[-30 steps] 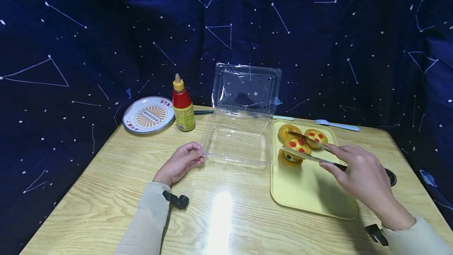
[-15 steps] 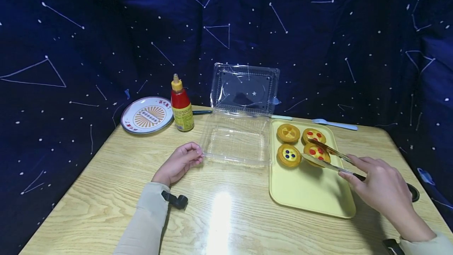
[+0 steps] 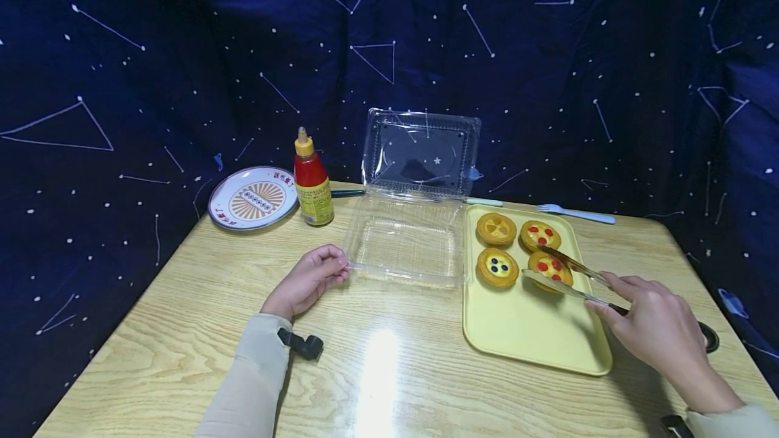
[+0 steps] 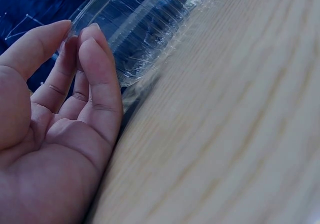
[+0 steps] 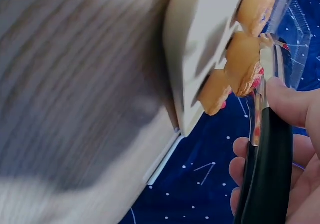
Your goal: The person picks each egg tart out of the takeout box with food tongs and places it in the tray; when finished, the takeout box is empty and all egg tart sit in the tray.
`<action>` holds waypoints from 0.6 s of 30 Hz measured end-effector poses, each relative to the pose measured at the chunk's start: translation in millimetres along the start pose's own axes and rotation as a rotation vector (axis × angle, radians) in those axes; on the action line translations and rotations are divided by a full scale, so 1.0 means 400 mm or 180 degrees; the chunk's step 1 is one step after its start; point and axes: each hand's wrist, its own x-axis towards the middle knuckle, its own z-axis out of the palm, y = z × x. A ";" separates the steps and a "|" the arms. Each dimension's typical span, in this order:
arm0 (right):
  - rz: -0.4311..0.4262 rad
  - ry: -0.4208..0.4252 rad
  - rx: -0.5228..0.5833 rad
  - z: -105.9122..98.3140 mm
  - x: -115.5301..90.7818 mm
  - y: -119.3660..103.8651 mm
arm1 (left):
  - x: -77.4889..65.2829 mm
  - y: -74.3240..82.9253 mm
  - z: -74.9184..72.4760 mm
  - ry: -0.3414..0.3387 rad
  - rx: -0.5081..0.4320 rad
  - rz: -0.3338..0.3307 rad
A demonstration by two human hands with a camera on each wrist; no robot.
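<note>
My left hand (image 3: 307, 280) pinches the near left corner of a clear plastic clamshell container (image 3: 404, 255), whose lid stands up at the back. Thumb and fingertips meet at its rim in the left wrist view. My right hand (image 3: 660, 330) grips black-handled metal tongs (image 5: 272, 164), their arms on either side of a red-topped tart (image 3: 550, 269) at the front right of the group on the yellow tray (image 3: 529, 336). Another red-topped tart (image 3: 540, 234) sits behind it. To the left are an orange-topped tart (image 3: 496, 229) and a blueberry-topped tart (image 3: 498, 267).
A red sauce bottle (image 3: 314, 184) with a yellow cap stands left of the container. Beside it a patterned plate (image 3: 254, 198) lies at the table's left edge. A pale blue fork (image 3: 578, 214) lies behind the tray. A dark starry curtain (image 3: 243, 53) hangs behind the table.
The tongs have moved the red-topped tart right, from over the blueberry-topped tart to a spot beside it, uncovering that tart. My left hand keeps its pinch on the container.
</note>
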 end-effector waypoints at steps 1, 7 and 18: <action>-0.0010 -0.0004 0.0007 0.003 -0.001 0.001 | 0.000 0.000 0.000 -0.0003 -0.0004 0.0004; 0.0006 -0.0086 0.0034 0.015 -0.005 0.008 | 0.000 0.002 0.001 -0.0007 -0.0006 -0.0011; 0.0116 -0.0253 0.0149 0.025 -0.012 0.013 | -0.001 0.004 0.002 0.0009 -0.0001 -0.0017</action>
